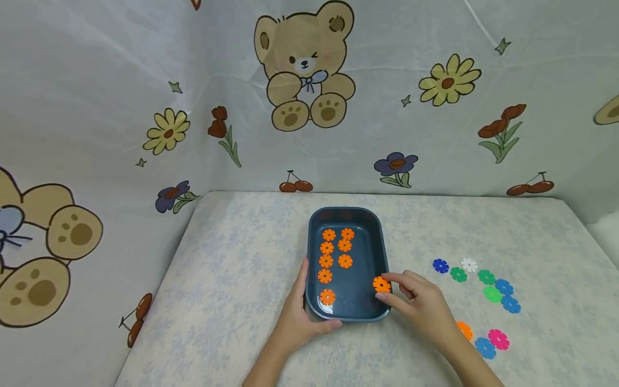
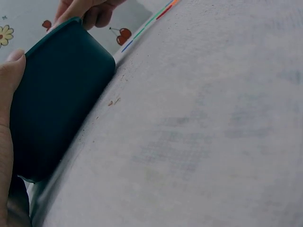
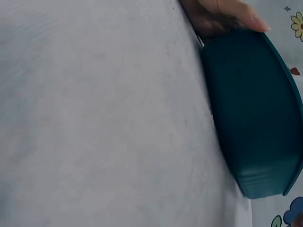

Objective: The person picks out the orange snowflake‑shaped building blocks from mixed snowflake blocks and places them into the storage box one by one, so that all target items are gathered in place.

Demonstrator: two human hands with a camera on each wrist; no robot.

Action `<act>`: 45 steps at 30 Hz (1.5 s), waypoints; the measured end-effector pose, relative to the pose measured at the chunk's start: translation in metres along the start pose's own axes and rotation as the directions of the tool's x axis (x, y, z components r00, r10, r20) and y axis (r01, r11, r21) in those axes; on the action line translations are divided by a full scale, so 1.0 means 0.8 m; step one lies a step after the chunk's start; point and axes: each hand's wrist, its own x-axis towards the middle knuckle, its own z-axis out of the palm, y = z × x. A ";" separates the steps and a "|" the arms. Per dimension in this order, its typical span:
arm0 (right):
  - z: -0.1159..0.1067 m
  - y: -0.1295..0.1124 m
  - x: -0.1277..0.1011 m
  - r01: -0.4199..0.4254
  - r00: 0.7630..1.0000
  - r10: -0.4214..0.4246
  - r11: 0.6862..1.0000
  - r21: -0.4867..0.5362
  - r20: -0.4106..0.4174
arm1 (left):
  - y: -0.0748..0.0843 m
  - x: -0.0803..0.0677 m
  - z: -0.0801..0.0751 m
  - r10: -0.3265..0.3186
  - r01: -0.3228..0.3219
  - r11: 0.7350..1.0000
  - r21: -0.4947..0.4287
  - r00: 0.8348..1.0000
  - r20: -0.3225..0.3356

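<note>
A dark blue rectangular tray point(image 1: 358, 258) stands on the table. Several orange flower-shaped discs point(image 1: 326, 260) lie in it, in two columns on its left side. My left hand point(image 1: 299, 317) holds the tray at its near left corner, fingers along the left wall and thumb at the front rim. Between thumb and index finger, my right hand point(image 1: 420, 301) pinches another orange disc point(image 1: 381, 285) just over the tray's right rim. In the left wrist view the tray's outer wall point(image 2: 61, 94) shows, and in the right wrist view my left hand point(image 3: 232, 14) is at its near end.
Right of the tray lie loose flower-shaped discs: dark blue point(image 1: 440, 266), white point(image 1: 469, 264), green point(image 1: 458, 274) and light blue point(image 1: 511, 304) ones. Nearer are a pink disc point(image 1: 498, 339), a blue disc point(image 1: 486, 348) and an orange disc point(image 1: 465, 330) partly behind my right wrist. A patterned curtain point(image 1: 387, 129) hangs behind.
</note>
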 end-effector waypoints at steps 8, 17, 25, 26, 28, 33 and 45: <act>0.012 -0.011 0.032 0.110 0.992 -0.104 0.990 -0.086 0.074 | 0.002 -0.001 0.001 -0.013 0.013 1.000 0.001 1.000 0.006; 0.026 -0.018 0.060 0.204 0.967 -0.170 0.962 -0.181 0.187 | 0.002 -0.001 0.001 -0.002 0.002 1.000 0.004 1.000 0.008; 0.036 -0.024 0.074 0.157 0.957 -0.090 0.960 -0.233 0.274 | 0.002 -0.001 0.001 -0.009 0.009 1.000 0.002 1.000 0.010; 0.037 -0.024 0.075 0.144 0.956 -0.072 0.960 -0.240 0.285 | 0.002 -0.001 0.001 -0.011 0.011 1.000 0.001 1.000 0.010; 0.040 -0.025 0.077 0.129 0.951 -0.045 0.956 -0.262 0.306 | 0.002 -0.001 0.001 -0.014 0.014 1.000 0.001 1.000 0.009; 0.047 -0.027 0.082 0.137 0.943 -0.026 0.939 -0.316 0.333 | 0.003 -0.001 0.001 -0.019 0.019 1.000 -0.010 1.000 0.008; 0.057 -0.024 0.084 0.193 0.948 -0.057 0.887 -0.421 0.314 | 0.000 0.000 0.001 -0.021 0.021 1.000 0.006 1.000 0.005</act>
